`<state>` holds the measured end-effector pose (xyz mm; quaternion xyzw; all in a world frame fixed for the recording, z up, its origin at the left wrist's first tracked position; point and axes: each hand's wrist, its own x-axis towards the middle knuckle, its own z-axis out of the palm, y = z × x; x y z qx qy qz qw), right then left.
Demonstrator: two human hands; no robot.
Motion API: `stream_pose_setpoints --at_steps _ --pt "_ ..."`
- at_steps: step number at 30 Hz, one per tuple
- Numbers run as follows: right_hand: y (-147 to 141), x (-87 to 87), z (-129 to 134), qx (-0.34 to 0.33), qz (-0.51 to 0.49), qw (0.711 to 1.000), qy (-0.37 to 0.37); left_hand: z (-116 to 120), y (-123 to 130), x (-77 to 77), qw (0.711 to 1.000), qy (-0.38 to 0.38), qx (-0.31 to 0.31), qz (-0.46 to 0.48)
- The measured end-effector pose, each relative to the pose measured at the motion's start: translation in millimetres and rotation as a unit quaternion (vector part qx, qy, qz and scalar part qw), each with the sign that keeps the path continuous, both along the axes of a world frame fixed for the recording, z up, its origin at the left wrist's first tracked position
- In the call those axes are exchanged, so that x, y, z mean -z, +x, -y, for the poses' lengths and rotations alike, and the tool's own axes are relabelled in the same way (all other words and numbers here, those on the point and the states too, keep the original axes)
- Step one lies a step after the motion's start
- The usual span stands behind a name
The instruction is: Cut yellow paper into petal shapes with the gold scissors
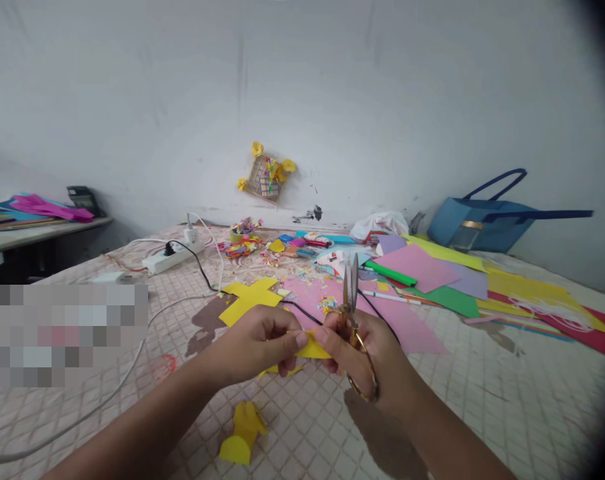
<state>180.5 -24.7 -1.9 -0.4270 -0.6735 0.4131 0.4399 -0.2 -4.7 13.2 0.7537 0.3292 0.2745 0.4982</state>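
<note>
Both my left hand point(261, 343) and right hand point(349, 360) pinch a small yellow paper piece point(312, 348), gold-handled metal scissors point(350, 300) tucked blades-up in the right, presumably to pinch freely.

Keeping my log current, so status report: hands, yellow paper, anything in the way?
Left hand, right hand: both pinching yellow paper. Scissors also in right hand, blades up. Black cord just beyond, might snag.

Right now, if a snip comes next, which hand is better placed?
Likely the right hand: it pinches the yellow paper and holds the scissors, though these point away from the paper. The left hand holds only the paper.
</note>
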Motion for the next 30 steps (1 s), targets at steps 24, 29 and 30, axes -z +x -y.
stream_pose_setpoints --at_steps 24,29,30 --pt "-1.9 -0.7 -1.2 -0.018 -0.033 0.998 -0.045 -3.1 3.9 4.8 0.997 -0.070 -0.004 0.040" --pt "-3.4 -2.0 0.9 -0.073 -0.036 0.995 -0.057 -0.9 4.8 3.5 0.998 -0.053 0.022 -0.001" --pt "-3.4 -1.9 1.3 -0.075 -0.038 0.995 -0.056 -0.3 4.6 2.7 0.998 -0.050 0.028 -0.006"
